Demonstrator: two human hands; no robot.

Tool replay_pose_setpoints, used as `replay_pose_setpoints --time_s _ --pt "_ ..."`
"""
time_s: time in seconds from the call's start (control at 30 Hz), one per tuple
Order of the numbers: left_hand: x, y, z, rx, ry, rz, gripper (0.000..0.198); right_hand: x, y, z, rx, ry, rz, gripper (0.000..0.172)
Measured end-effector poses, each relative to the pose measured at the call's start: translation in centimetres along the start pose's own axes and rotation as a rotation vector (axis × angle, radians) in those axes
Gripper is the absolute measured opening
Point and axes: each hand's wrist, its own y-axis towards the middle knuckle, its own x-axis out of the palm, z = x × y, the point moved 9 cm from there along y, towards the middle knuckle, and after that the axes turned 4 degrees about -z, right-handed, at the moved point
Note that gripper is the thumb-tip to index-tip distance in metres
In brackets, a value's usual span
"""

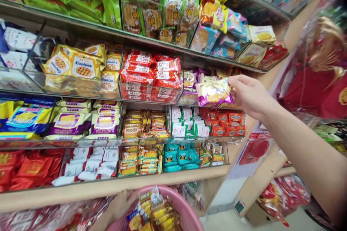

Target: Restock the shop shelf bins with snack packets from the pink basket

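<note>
My right hand [248,92] reaches in from the right and pinches the right end of a purple-and-cream biscuit packet [214,92]. The packet is in front of a shelf bin with similar purple packets [189,79]. Low in the view, my left hand [123,204] grips the left rim of a pink plastic basin [187,205]; its fingers are blurred and partly hidden. Inside the basin lie several wrapped snacks [164,216], mostly yellow and brown, with a blue one among them.
Tiered shelves with clear dividers hold yellow cookie packets [85,66], red packets [139,66] and teal packets [180,155]. A wooden ledge [189,178] runs above the basin. Red bagged goods [306,90] hang at the right, and a cardboard box [257,213] stands below.
</note>
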Motion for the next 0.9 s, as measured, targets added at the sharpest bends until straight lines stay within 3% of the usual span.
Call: replay_pose_setpoints --time_s 0.13,0.3,0.43,0.57,0.77,0.9 --pt "0.1 -0.2 0.9 0.017 0.016 -0.039 0.060 2.4 -9.5 5.5 0.293 0.101 -0.193 0.023" --pt "0.3 -0.3 1.1 0.019 0.051 -0.058 0.060 9.2 -22.3 12.3 0.554 0.208 -0.454 0.037" --pt "0.4 -0.4 0.8 -0.007 0.054 -0.067 0.063 14.9 -30.5 15.8 0.660 0.339 -0.566 0.039" --pt "0.4 -0.6 1.1 -0.003 0.063 -0.060 0.063 18.6 -36.0 17.6 0.686 0.338 -0.627 0.039" --pt "0.3 -0.7 0.7 -0.051 0.118 -0.053 0.064 22.5 -41.8 18.9 0.698 0.389 -0.702 0.045" --pt "0.5 -0.5 0.4 -0.022 0.105 -0.045 0.063 25.0 -45.2 21.1 0.734 0.496 -0.628 0.055"
